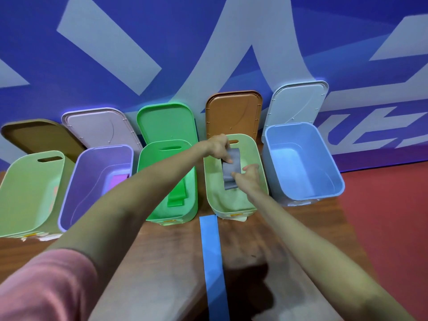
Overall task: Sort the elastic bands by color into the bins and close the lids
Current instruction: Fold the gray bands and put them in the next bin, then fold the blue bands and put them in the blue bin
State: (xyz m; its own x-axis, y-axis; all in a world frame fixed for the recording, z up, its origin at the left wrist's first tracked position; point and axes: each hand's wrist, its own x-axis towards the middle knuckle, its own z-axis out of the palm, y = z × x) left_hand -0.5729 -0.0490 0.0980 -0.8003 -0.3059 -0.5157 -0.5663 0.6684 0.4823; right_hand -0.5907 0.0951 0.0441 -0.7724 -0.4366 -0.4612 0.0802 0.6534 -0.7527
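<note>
Both my hands hold a grey elastic band (229,172) over the pale green bin with the orange lid (259,181). My left hand (217,147) pinches the band's upper end and my right hand (249,176) grips its lower part. A blue band (213,262) lies flat on the wooden table in front of that bin. A green band (177,198) lies inside the bright green bin (192,205). Something purple (119,181) shows inside the lilac bin (69,205). The light blue bin (333,181) at the right shows no band.
Several open bins stand in a row along the wall, lids leaning back against it: brown (39,135), pale pink (102,126), green (166,121), orange (234,112), pale blue (298,100). The leftmost pale green bin (14,205) holds something pinkish. Red floor lies to the right of the table.
</note>
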